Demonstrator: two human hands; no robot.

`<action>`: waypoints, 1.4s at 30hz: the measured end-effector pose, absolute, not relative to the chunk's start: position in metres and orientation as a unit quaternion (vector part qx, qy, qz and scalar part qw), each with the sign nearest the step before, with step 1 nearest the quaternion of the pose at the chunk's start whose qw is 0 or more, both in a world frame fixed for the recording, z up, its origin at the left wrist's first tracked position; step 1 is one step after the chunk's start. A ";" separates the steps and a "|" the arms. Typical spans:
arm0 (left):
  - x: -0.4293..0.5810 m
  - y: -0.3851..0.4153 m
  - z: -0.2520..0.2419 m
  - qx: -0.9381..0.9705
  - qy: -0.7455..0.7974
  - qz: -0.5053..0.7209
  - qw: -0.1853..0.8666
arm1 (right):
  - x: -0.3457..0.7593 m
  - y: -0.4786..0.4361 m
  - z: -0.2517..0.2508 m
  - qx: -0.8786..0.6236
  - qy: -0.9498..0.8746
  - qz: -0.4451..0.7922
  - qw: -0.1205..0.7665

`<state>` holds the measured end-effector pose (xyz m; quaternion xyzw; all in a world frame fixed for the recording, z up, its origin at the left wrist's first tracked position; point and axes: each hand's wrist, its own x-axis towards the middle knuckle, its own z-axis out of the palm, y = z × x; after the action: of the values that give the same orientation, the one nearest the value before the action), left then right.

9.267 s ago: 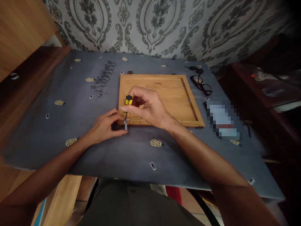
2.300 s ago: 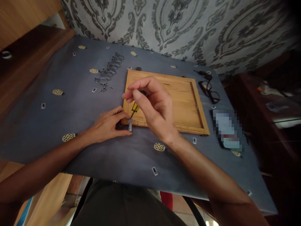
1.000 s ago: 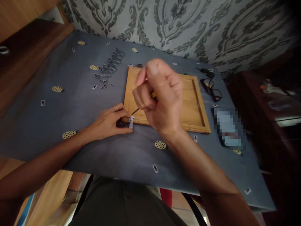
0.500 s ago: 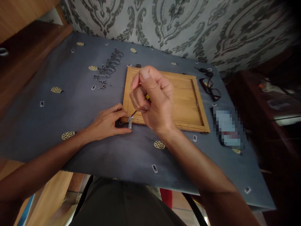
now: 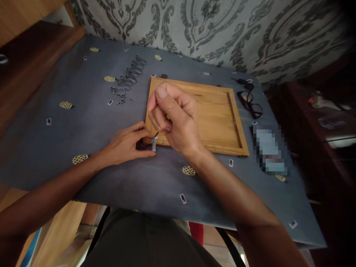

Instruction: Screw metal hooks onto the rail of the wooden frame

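Observation:
A square wooden frame (image 5: pixel 217 115) lies flat on the grey-blue patterned cloth (image 5: pixel 83 133). At its near left corner stands a small metal hook bracket (image 5: pixel 154 144). My left hand (image 5: pixel 126 144) pinches this bracket against the frame's edge with thumb and fingers. My right hand (image 5: pixel 175 118) is closed in a fist round a small yellow-and-black screwdriver (image 5: pixel 157 134), whose handle is mostly hidden in the fingers. The thin shaft slants down to the left, and its tip meets the top of the bracket.
Several metal hooks (image 5: pixel 130 74) and loose screws (image 5: pixel 121 102) lie at the back left of the cloth. Dark-rimmed glasses (image 5: pixel 251 105) and a blurred flat object (image 5: pixel 269 152) sit right of the frame. A patterned wall runs behind; dark furniture stands at the right.
My right hand had lifted the screwdriver off the bracket a second ago. It has come back down and the tip is on the bracket again. My left hand stayed put.

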<state>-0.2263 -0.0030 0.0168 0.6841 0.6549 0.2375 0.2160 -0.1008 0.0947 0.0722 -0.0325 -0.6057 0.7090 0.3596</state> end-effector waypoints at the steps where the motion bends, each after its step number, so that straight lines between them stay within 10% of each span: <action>1: -0.226 -0.003 0.017 0.684 0.656 0.238 0.215 | -0.101 0.095 0.073 -0.025 -0.608 0.713 0.347; 42: -0.238 -0.002 0.022 0.667 0.654 0.284 0.214 | -0.058 0.084 0.053 -0.158 -0.588 0.687 0.396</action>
<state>-0.2378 -0.0019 0.0218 0.6675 0.6543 0.2836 0.2142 -0.0577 0.0840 0.0532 -0.1576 -0.5882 0.6875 0.3956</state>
